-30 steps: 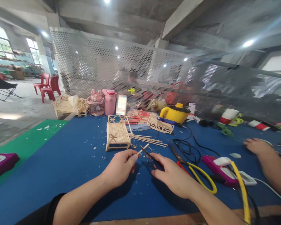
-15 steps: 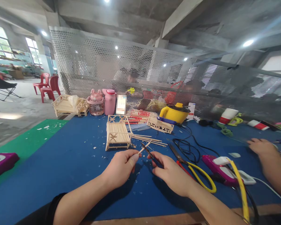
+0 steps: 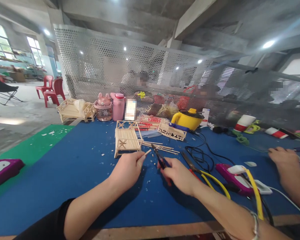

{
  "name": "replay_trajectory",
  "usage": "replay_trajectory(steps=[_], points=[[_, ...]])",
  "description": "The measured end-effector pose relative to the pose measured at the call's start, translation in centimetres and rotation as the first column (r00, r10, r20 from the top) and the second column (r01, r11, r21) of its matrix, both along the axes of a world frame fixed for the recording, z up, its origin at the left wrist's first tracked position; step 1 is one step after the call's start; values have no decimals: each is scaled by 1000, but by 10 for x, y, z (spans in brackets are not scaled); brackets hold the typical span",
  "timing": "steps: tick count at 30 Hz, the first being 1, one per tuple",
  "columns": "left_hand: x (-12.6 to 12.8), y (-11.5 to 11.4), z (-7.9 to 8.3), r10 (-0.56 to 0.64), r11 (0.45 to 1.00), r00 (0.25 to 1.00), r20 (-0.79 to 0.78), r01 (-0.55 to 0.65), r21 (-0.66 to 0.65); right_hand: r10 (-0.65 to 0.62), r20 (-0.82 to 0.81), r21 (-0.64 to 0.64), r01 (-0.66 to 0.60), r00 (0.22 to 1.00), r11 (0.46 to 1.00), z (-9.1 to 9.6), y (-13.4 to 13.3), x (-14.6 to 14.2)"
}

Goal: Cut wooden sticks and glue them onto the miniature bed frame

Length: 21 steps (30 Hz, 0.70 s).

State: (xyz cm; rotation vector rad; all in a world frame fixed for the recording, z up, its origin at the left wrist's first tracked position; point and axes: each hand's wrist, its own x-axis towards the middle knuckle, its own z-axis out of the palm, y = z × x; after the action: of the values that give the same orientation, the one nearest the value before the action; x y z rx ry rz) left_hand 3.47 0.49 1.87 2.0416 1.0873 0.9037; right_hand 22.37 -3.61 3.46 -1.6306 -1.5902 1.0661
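My left hand (image 3: 130, 166) pinches a short pale wooden stick (image 3: 147, 152), whose tip points up and to the right. My right hand (image 3: 178, 173) is wrapped round a pair of cutting pliers (image 3: 158, 154) with dark jaws and blue-and-red handles. The jaws lie a little to the right of the stick, apart from it. Just beyond my left hand stands a small bed-like frame (image 3: 127, 137) built of such sticks, with crossed sticks on its ends. Several longer loose sticks (image 3: 165, 147) lie beside it. Small offcuts are scattered on the blue table (image 3: 85, 186).
Large scissors (image 3: 190, 163), black cable and a purple power strip (image 3: 230, 175) lie right. A co-worker's hand (image 3: 285, 156) rests at far right. Behind are a yellow pot (image 3: 188, 120), stick model (image 3: 172, 130), pink bottles (image 3: 118, 106), another stick frame (image 3: 75, 111) and a perforated metal screen (image 3: 95, 66).
The stick shows shorter beyond my left fingers, and its tip has come away from the pliers. My left hand shifted slightly left and away from me; the pliers' handles have turned.
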Motion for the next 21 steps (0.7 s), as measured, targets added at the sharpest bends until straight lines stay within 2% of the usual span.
replay_trajectory(steps=[1, 3, 6, 7, 10, 14, 18, 21], points=[[-4, 4, 2, 40, 997, 999, -9, -40, 61, 32, -172, -147, -57, 985, 988, 2, -1, -1], [-10, 11, 5, 135, 987, 990, -27, -132, 89, 55, -409, -387, -227, 911, 894, 4, -3, -2], [-13, 17, 4, 213, 976, 975, -60, -209, 61, 22, -604, -569, -450, 796, 688, 1, -3, -3], [-13, 17, 3, 203, 978, 977, -67, -200, 54, 14, -630, -581, -482, 777, 656, -1, -2, -3], [-9, 15, -1, 136, 991, 988, -72, -135, 18, 18, -697, -563, -563, 717, 604, -3, 2, -1], [-6, 13, -5, 128, 990, 990, -50, -131, -52, 33, -741, -554, -639, 670, 534, -2, 5, 5], [-4, 11, -6, 118, 983, 992, 50, -110, -150, 34, -772, -506, -646, 635, 571, -3, 2, 9], [-1, 10, -7, 62, 980, 984, 166, -28, -199, 56, -789, -481, -673, 611, 561, -7, 2, 11]])
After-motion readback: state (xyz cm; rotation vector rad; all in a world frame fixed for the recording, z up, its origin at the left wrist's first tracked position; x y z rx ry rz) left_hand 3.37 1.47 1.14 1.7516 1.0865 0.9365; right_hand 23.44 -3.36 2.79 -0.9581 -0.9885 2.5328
